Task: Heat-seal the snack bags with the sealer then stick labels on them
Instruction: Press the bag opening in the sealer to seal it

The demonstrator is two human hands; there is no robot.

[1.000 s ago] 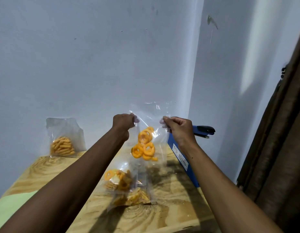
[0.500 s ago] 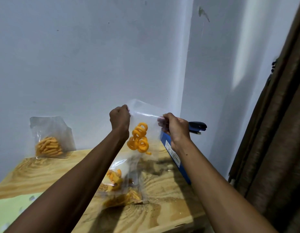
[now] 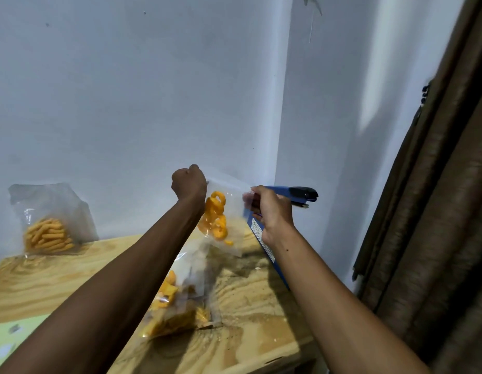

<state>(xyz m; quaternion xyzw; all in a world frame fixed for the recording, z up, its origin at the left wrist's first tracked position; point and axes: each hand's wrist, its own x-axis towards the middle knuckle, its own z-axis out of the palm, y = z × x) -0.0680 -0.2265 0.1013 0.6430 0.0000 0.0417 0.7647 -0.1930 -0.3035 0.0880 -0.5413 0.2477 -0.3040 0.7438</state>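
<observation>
Both hands hold one clear snack bag (image 3: 226,211) up above the wooden counter (image 3: 250,306): the left hand (image 3: 189,182) is closed in a fist on the bag's upper left corner, and the right hand (image 3: 271,211) is closed on its upper right edge, fingers curled around the plastic. Orange ring snacks (image 3: 215,217) hang inside the bag, between the two hands. The blue sealer (image 3: 288,195) with its black handle end stands just behind the right hand, near the room corner. More filled bags (image 3: 177,300) lie on the counter below the held bag. Another bag of stick snacks (image 3: 49,225) leans on the wall, well apart to the left of the held bag. A brown curtain (image 3: 437,211) hangs far right of the sealer.
</observation>
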